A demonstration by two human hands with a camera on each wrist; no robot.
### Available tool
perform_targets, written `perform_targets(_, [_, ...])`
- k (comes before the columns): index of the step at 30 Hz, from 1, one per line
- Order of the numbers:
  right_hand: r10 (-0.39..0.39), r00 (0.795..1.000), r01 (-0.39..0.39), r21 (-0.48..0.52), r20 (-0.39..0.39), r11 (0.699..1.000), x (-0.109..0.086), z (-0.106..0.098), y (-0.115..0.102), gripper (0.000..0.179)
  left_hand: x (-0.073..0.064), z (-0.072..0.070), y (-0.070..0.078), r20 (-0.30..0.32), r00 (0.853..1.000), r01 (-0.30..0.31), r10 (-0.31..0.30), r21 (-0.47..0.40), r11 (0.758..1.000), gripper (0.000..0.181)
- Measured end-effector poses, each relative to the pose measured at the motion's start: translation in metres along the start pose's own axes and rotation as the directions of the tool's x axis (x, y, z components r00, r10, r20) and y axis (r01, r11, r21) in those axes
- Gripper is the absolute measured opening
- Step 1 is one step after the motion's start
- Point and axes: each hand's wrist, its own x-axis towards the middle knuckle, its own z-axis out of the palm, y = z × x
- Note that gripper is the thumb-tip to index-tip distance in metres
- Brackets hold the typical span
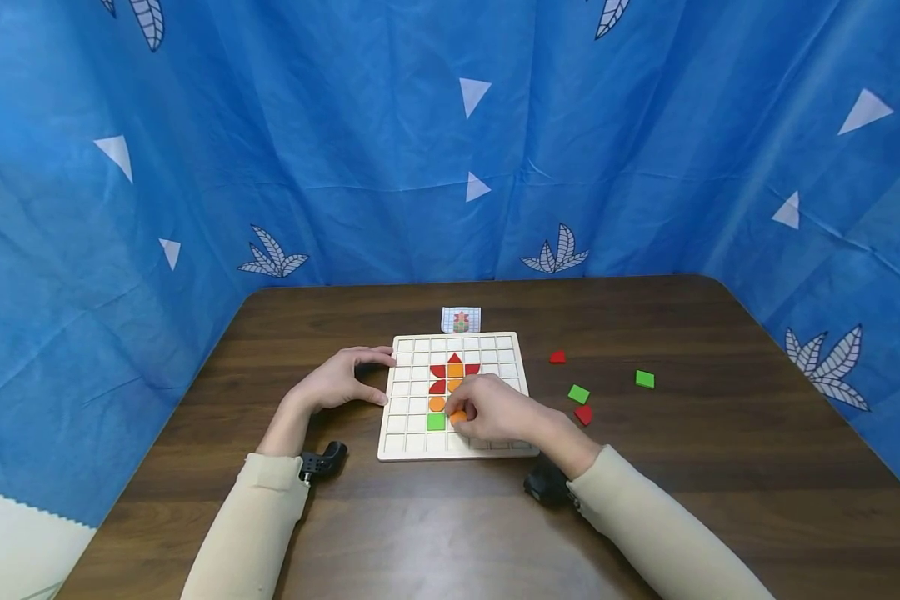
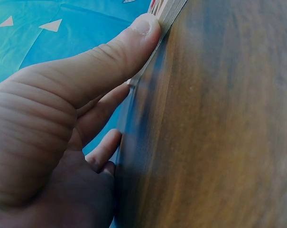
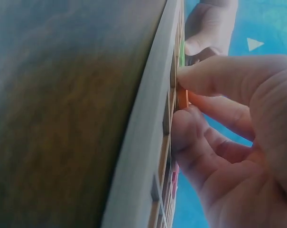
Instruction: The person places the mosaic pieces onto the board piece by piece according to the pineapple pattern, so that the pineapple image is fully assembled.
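A pale wooden grid board (image 1: pixel 408 446) lies on the table, with colored pieces set in its middle squares. My right hand (image 1: pixel 498 408) is over the board and pinches an orange piece (image 3: pixel 183 97) between thumb and fingers, low against the grid. Beside that piece are a green square (image 1: pixel 436 422) and an orange disc (image 1: pixel 437 404). Farther up are red pieces (image 1: pixel 438 387) and an orange square (image 1: pixel 455 368), topped by a red triangle (image 1: pixel 454 358). At the board's left edge rests my left hand (image 1: pixel 339 379), fingers extended and thumb (image 2: pixel 145 28) against the side.
A small printed card (image 1: pixel 461 320) with a colored grid picture lies behind the board. To the right are loose red pieces (image 1: pixel 557 357) and green squares (image 1: pixel 645 379) on the brown table (image 1: pixel 720 467). A blue curtain (image 1: pixel 390 167) hangs behind.
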Motion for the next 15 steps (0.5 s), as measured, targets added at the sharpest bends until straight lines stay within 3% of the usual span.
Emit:
perform_targets(7, [0.02, 1.0, -0.021, 0.009, 0.022, 1.0, 0.0007, -0.0003, -0.001, 0.019, -0.0004, 0.0002, 0.0007, 0.001, 1.0, 0.005, -0.005, -0.01, 1.0, 0.057])
perform_targets(15, [0.038, 0.999, -0.038, -0.007, 0.01, 0.999, 0.0004, -0.0008, -0.0015, 0.006, -0.0005, 0.0002, 0.0004, -0.005, 1.0, 0.005, -0.005, -0.009, 1.0, 0.057])
